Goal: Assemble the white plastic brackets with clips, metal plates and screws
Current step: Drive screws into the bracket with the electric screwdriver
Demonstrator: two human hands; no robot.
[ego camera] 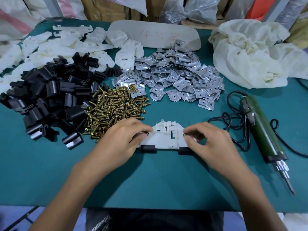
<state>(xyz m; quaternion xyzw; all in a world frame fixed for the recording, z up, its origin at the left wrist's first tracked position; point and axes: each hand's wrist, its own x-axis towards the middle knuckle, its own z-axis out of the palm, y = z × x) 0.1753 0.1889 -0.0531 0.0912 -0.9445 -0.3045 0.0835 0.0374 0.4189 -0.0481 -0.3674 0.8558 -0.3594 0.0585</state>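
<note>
One white bracket (165, 139) lies between two hands.
Left hand (120, 140) and right hand (210, 144) each pinch one brass screw (147, 134) at its ends; two black clips (148, 148) sit on its near edge, one by each palm.

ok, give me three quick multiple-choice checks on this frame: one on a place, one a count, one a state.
1. The green electric screwdriver lies where, relative to the white bracket? A to its left; B to its right; C on top of it.
2. How many black clips sit on the bracket's near edge? A two; B none; C four.
3. What are the left hand and right hand doing? A lying flat and empty; B gripping the screwdriver; C each pinching a brass screw at the bracket's sides.
1 B: it lies past the right hand. 2 A: one clip near each end. 3 C: a screw shows at each hand's fingertips.
</note>
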